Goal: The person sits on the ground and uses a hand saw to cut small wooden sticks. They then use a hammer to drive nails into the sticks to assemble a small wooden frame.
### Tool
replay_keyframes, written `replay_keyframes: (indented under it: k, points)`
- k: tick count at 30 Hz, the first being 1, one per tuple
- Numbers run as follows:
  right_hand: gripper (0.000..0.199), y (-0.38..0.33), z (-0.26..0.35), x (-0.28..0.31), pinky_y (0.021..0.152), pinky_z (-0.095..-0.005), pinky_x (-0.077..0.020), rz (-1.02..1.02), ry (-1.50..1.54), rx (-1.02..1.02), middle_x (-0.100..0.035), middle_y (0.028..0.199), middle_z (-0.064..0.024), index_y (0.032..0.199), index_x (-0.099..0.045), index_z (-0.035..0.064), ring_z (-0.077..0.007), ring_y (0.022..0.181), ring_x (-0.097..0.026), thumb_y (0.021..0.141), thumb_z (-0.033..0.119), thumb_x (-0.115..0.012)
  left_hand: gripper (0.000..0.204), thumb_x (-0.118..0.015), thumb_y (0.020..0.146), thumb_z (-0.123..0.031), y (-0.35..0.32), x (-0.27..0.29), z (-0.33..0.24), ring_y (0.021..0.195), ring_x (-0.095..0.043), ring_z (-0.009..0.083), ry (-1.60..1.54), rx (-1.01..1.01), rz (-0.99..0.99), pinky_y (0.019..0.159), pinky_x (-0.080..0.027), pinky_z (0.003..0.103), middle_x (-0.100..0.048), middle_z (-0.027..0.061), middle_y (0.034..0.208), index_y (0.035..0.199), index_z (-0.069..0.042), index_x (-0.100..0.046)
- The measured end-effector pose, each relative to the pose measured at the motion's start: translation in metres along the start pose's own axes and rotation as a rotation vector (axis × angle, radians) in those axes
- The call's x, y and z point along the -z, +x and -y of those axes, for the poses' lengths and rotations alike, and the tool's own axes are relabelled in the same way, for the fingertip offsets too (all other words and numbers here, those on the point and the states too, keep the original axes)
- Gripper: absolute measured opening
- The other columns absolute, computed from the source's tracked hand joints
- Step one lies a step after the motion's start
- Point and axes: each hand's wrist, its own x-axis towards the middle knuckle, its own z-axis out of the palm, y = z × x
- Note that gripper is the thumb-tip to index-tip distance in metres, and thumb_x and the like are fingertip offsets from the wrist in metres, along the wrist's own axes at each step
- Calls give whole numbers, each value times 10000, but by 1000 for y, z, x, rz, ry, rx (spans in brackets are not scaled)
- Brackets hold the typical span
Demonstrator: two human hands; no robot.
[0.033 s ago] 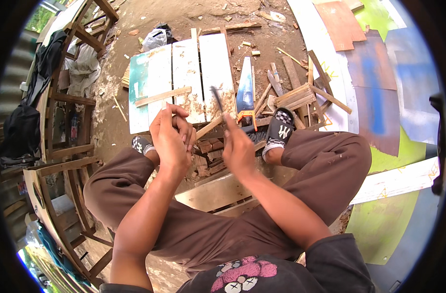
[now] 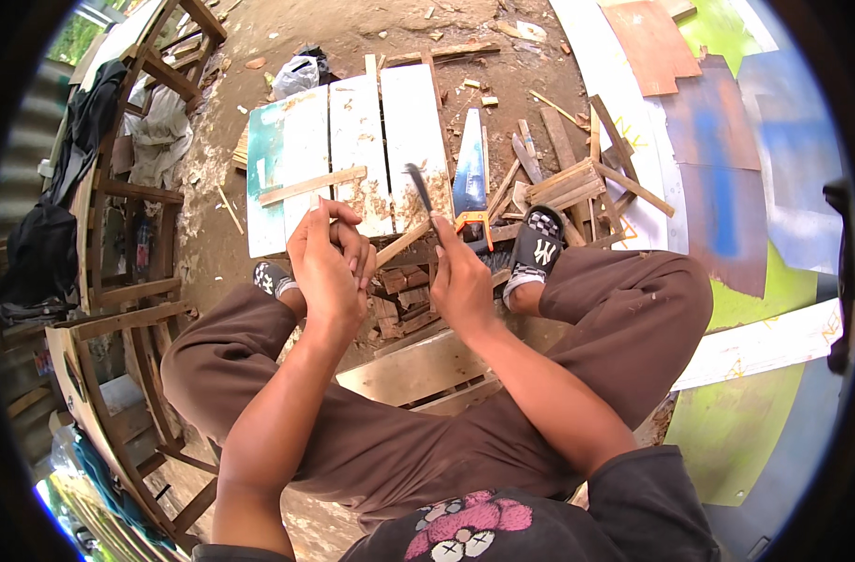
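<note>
My right hand (image 2: 463,286) is closed around a slim dark tool with a curved, blade-like tip (image 2: 417,183). The tool points up and forward, and its handle is hidden in my fist. To its left, my left hand (image 2: 329,253) is raised with the fingers curled in; whatever they may hold is hidden. Just beyond the left hand, a thin wooden strip (image 2: 313,184) lies across a low white slatted table (image 2: 352,112). Between my hands a narrow stick (image 2: 402,244) slants by the table's near edge; I cannot tell whether my left hand touches it.
A handsaw (image 2: 470,173) with an orange-and-black handle leans right of the table. Wood offcuts (image 2: 572,184) pile up by my right sandal (image 2: 540,239). Painted sheets (image 2: 713,169) lie at the right. Wooden frames (image 2: 132,187) stand at the left. A plank (image 2: 413,365) lies between my legs.
My right hand has shifted slightly, and the dark tool's tip now shows more sharply with its curve. My left hand keeps its place.
</note>
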Motion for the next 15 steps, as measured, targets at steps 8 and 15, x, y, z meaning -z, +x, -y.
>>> replay_keyframes:
  k: [8,15]
  points:
    - [628,-2,2,-3,483,-422,-512,31,48,72,-585,705,-119,1561,-522,120,-266,525,-600,960,-41,-606,412,-386,1167,-280,3,5,-1,381,-257,82,-34,28,-67,356,-251,267,-335,-16,506,911,-2,-551]
    - [690,3,9,5,486,-446,-512,43,174,247,-558,695,-118,1564,-517,135,-281,537,-599,908,-53,-619,416,-401,1166,-292,0,7,3,382,-264,86,-12,10,12,357,-253,267,-335,-19,505,906,-3,-547]
